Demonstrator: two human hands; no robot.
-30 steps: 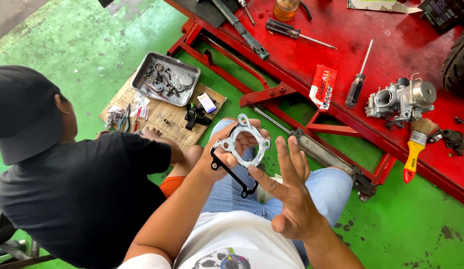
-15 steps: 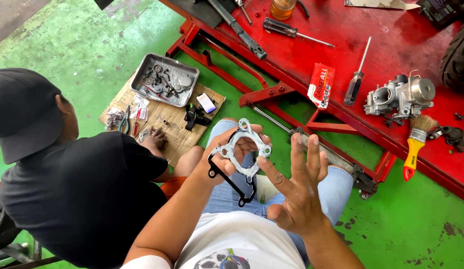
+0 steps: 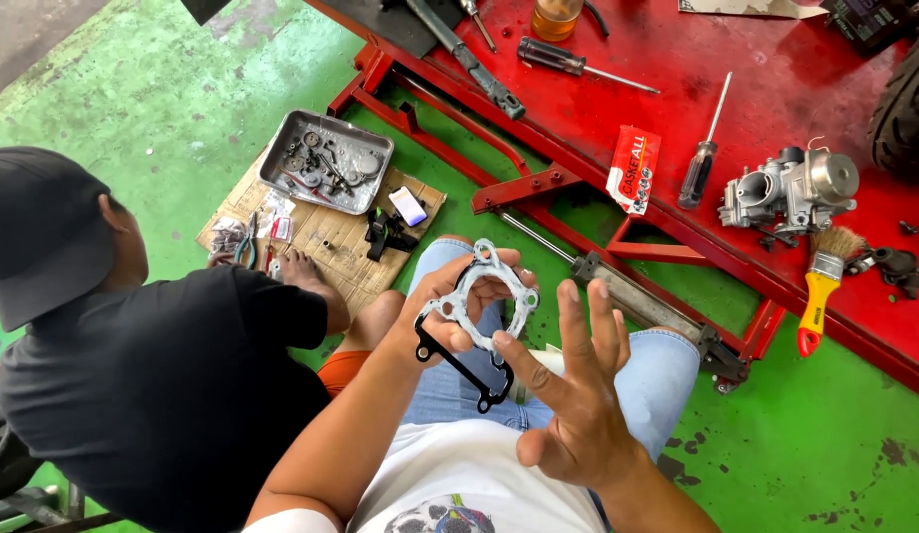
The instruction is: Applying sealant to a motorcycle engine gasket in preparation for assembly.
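Head view: my left hand (image 3: pixel 450 311) has its grip closed on a flat metal gasket (image 3: pixel 484 301), held up over my knees to inspect. My right hand (image 3: pixel 573 395) hovers beside it with fingers spread, holding nothing. Beyond, a carburettor (image 3: pixel 790 188) and yellow-handled brush (image 3: pixel 825 281) sit near the red desk's (image 3: pixel 677 59) edge.

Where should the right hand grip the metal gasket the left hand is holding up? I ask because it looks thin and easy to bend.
Probably the free right-hand rim of the gasket, coming from the right, where the open right hand is. The left hand covers the left edge. The plate is flat with a big central hole, so pinch rim between thumb and fingertip, near an ear.
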